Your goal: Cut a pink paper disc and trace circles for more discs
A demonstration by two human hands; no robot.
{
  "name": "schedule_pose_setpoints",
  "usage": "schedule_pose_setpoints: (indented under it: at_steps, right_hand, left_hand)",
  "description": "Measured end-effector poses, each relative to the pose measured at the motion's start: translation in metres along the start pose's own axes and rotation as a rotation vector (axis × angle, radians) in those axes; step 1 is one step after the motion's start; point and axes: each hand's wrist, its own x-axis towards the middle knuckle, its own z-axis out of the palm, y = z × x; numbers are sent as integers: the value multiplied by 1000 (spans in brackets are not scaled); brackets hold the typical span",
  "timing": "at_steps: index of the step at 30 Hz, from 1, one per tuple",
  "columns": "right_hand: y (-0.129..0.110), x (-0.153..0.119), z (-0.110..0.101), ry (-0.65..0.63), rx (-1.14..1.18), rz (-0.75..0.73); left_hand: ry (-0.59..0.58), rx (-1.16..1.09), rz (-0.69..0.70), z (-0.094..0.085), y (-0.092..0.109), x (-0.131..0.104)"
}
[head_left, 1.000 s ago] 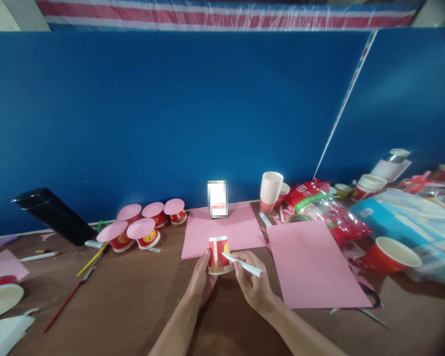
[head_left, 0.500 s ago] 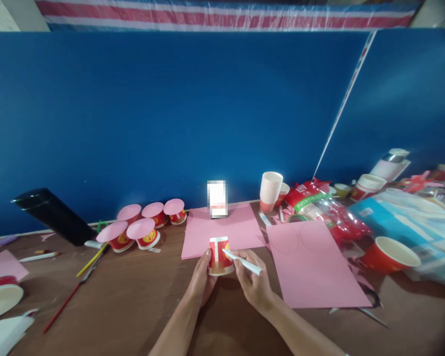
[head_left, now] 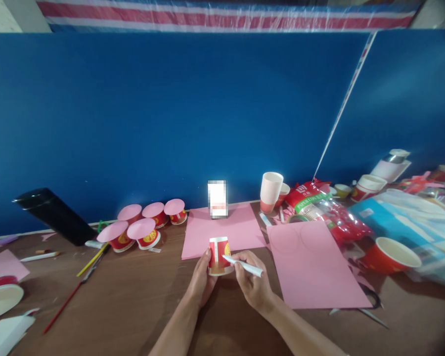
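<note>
A red and white paper cup (head_left: 215, 257) stands upside down or tilted at the front of the pink sheets; my left hand (head_left: 201, 278) holds its left side. Between the fingers of my right hand (head_left: 255, 282) is a white pen (head_left: 249, 267), whose tip points at the cup's red side, by a white stripe. Whether the tip touches the cup is too small to tell. Behind the cup lie pink sheets (head_left: 200, 237), and another pink sheet (head_left: 315, 272) with faint circles drawn on it lies to the right.
Several cups topped with pink discs (head_left: 141, 229) stand left, near a black bottle (head_left: 55, 215). Behind is a blurred white item (head_left: 218, 199). Stacked white cups (head_left: 270, 190), a red bag (head_left: 307, 198), an orange cup (head_left: 391, 254) and scissors (head_left: 373, 316) are at right.
The pen tip has moved slightly down and left along the cup's side with my right hand. My left hand and the cup look unmoved.
</note>
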Motion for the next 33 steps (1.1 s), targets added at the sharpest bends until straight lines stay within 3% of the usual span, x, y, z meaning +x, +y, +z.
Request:
schedule_pose_setpoints:
  at_steps: [11,33]
  right_hand:
    - [-2,2,-1,88,34,-2]
    - [6,-1,1,34,71,49]
  left_hand:
    - [-21,11,-2,4,2,-2]
    - [-15,-30,9,1,1,-1]
